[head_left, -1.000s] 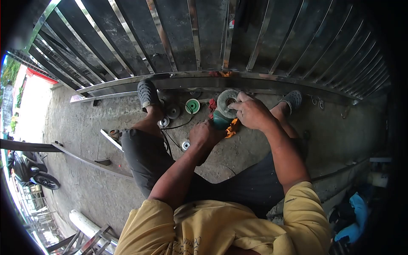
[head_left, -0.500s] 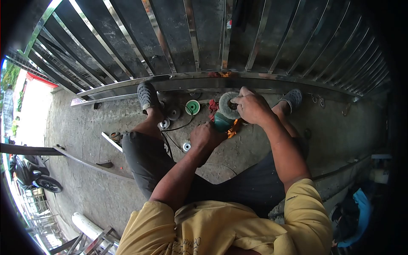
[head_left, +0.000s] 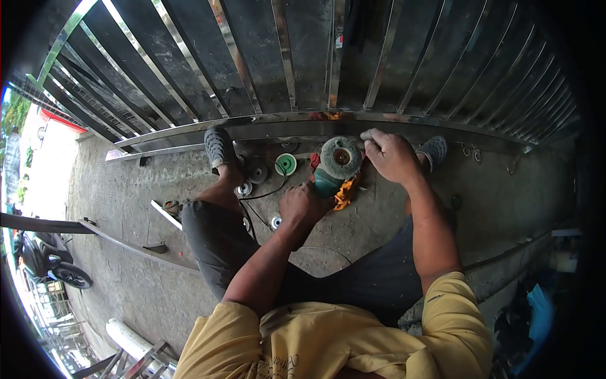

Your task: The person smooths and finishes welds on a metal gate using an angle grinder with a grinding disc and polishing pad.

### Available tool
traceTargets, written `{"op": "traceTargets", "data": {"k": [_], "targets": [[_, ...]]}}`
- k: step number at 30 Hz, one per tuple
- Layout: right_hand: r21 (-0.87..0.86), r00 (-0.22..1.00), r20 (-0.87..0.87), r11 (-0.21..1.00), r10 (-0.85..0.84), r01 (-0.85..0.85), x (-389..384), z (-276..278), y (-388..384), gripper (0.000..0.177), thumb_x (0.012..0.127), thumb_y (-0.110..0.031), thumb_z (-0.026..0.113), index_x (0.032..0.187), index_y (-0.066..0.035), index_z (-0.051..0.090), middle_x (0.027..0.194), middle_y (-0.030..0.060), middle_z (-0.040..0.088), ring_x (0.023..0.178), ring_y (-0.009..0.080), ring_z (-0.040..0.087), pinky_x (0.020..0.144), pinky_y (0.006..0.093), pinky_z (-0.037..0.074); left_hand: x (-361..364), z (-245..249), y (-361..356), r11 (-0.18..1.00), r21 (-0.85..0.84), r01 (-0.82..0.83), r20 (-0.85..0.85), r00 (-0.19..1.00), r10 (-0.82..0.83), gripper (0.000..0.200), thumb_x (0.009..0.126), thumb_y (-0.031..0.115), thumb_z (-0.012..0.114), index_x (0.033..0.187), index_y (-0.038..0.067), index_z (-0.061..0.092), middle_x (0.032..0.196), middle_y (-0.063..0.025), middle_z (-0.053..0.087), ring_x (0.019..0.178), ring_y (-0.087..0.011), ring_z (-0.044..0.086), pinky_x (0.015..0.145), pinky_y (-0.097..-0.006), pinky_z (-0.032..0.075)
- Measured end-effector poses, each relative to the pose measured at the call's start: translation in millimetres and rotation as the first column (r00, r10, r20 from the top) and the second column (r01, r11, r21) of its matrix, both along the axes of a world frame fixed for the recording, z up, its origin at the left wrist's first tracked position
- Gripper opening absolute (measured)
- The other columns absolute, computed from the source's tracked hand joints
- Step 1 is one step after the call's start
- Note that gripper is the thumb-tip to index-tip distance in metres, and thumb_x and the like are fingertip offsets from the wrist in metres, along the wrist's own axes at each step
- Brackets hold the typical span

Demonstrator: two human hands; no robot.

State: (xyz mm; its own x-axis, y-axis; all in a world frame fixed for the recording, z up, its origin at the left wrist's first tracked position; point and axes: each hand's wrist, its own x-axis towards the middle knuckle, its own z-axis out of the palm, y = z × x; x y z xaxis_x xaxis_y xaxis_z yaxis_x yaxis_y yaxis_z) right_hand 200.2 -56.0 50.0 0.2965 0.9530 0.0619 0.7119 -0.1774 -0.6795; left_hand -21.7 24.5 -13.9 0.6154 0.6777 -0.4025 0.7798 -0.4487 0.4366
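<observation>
My left hand (head_left: 305, 204) is wrapped round the body of a green angle grinder (head_left: 326, 183). A grey fuzzy disc (head_left: 341, 158) sits on the grinder's head, facing up, with a brownish hub at its centre. Just right of the disc, my right hand (head_left: 392, 156) hovers apart from it, thumb and forefinger spread with nothing visible between them. Under and beside the grinder lie an orange cloth (head_left: 346, 194) and a red cloth (head_left: 314, 160).
A shiny metal gate frame (head_left: 278, 118) spans the floor ahead. Left of the grinder are a green-and-white disc (head_left: 286, 164), a dark round disc (head_left: 257, 170) and a black cable (head_left: 268, 191). A motorcycle (head_left: 53, 262) stands far left; a white cylinder (head_left: 129, 338) lies lower left.
My right hand has come off the disc's centre and moved right, its fingers opening. The disc has shifted slightly and its hub now shows. My left hand keeps its hold on the angle grinder.
</observation>
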Motion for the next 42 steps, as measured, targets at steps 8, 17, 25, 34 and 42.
{"op": "traceTargets", "data": {"k": [8,17,25,34,42], "targets": [[-0.215,0.98,-0.194,0.977,-0.044,0.002,1.6,17.3,-2.7,0.05,0.092,-0.015,0.058,0.14,-0.004,0.048,0.106,0.0203,0.07,0.091,0.036,0.069,0.08,0.039,0.053,-0.6,-9.1,-0.7,0.999,0.034,-0.037,0.078,0.996,0.035,0.059,0.072,0.055,0.074,0.103,0.005,0.072,0.098,-0.0202,0.072,0.096,-0.035,0.07,0.083,-0.0446,0.054],[-0.14,0.811,-0.572,0.989,-0.122,0.05,-5.5,9.7,-7.2,0.033,0.102,-0.032,0.052,0.099,-0.002,0.065,0.063,-0.0022,0.054,0.05,0.0039,0.05,0.047,0.0224,0.037,-7.8,-15.5,3.1,0.992,-0.037,-0.121,0.107,0.986,0.124,0.061,0.069,0.056,0.078,0.106,0.008,0.072,0.097,-0.017,0.073,0.092,-0.0333,0.07,0.078,-0.0438,0.055],[-0.362,0.902,-0.304,0.839,0.307,-0.407,-73.8,-41.1,-13.6,0.053,0.088,-0.028,0.071,0.128,0.003,0.053,0.113,0.02,0.064,0.112,0.0295,0.062,0.094,0.0363,0.048,-15.3,56.2,-1.1,0.93,-0.204,-0.305,0.338,0.87,0.359,0.07,0.075,0.052,0.071,0.116,-0.003,0.06,0.108,-0.0243,0.068,0.105,-0.0388,0.065,0.089,-0.0465,0.052],[0.146,0.512,-0.839,0.983,0.183,-0.112,-154.1,-22.7,-25.9,0.08,0.082,-0.032,0.075,0.145,-0.003,0.035,0.136,0.0134,0.049,0.127,0.0223,0.05,0.107,0.0346,0.041,-53.6,92.1,14.5,0.963,-0.239,-0.128,0.655,0.71,0.257,0.07,0.095,0.059,0.05,0.111,-0.009,0.058,0.108,-0.0322,0.064,0.109,-0.0465,0.06,0.091,-0.0479,0.048],[0.207,-0.016,-0.978,0.959,0.208,-0.193,-175.2,4.1,-77.7,0.076,0.07,-0.036,0.078,0.127,0.005,0.047,0.115,0.0183,0.059,0.098,0.0322,0.067,0.08,0.0455,0.059,-77.3,114.9,36.7,0.889,-0.457,0.021,0.756,0.535,0.376,0.029,0.094,0.006,0.043,0.116,-0.002,0.061,0.103,-0.0136,0.068,0.096,-0.0197,0.064,0.09,-0.0334,0.05]]}}
